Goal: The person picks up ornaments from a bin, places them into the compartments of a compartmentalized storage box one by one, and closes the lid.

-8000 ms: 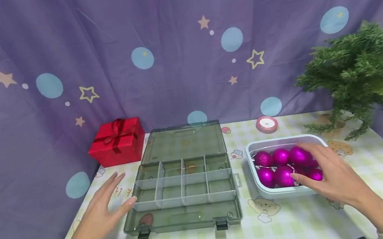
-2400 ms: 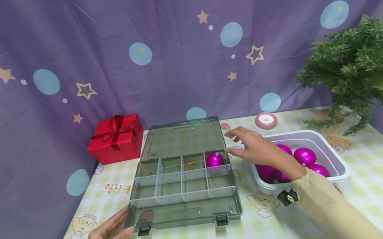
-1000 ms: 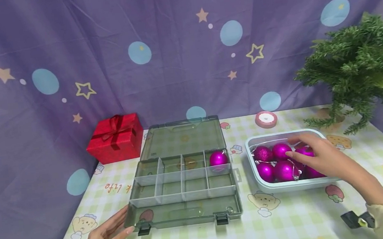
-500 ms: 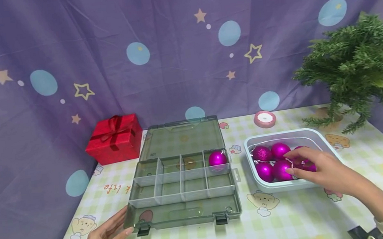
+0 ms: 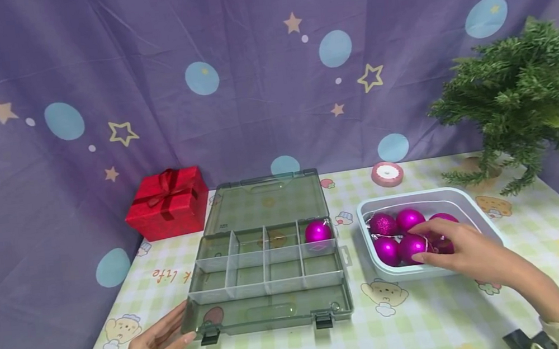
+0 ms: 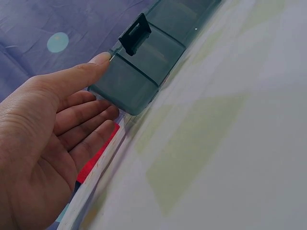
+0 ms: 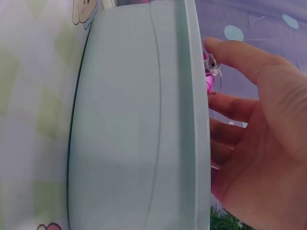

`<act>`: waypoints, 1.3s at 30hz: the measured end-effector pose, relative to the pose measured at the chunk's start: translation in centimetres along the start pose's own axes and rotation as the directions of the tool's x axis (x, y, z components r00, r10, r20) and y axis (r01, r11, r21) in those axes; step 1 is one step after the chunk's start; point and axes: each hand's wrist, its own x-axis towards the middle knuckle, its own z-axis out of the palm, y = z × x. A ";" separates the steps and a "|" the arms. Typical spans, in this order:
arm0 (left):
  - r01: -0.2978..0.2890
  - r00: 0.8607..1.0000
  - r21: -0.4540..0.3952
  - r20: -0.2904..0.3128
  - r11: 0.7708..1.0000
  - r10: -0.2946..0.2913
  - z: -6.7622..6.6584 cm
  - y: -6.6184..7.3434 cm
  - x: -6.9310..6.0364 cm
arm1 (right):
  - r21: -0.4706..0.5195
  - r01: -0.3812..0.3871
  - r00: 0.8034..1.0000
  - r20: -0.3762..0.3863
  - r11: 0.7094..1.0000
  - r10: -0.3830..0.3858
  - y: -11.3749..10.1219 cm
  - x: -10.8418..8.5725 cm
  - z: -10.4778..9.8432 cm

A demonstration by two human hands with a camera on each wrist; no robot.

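Note:
A smoky-grey plastic compartment box lies with its lid folded back in the head view. One shiny magenta Christmas ball sits in its back right compartment. My left hand holds the box's front left corner, thumb on the front and fingers at the side. On the right, a pale blue tub contains several magenta balls, one of them glittery. Reaching over the front rim, my right hand grips a front-row ball between thumb and fingers. In the right wrist view, the tub wall mostly hides that ball.
A red gift box with a bow stands at the back left. Behind the tub lies a ribbon roll. A small artificial fir tree rises at the back right. The purple curtain closes off the back.
One ball was put into the back right compartment, and my right hand went back to the tub. Its fingers have just moved left onto a front-row ball. My left hand moved onto the box corner.

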 end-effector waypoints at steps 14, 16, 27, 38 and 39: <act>-0.013 1.000 -0.012 -0.005 1.000 0.012 0.0 0.0 -0.1 | -0.058 -0.019 0.999 0.027 0.998 0.021 -0.2 0.3 -0.1; -0.013 1.000 -0.013 -0.004 1.000 0.013 0.0 0.0 -0.1 | -0.059 -0.023 1.000 0.019 0.998 0.024 -0.2 0.3 -0.2; -0.010 1.000 -0.022 -0.004 1.000 0.010 0.0 0.0 0.0 | -0.075 0.003 0.999 -0.053 0.997 -0.007 -0.7 1.2 -0.9; -0.023 1.000 -0.043 -0.005 0.999 0.023 0.0 0.1 -0.1 | -0.079 0.029 0.998 -0.053 0.996 -0.033 -1.6 3.6 -0.7; -0.024 1.000 -0.044 -0.005 0.999 0.023 0.0 0.1 -0.1 | -0.079 0.022 0.998 -0.049 0.997 -0.026 -1.6 3.8 -0.7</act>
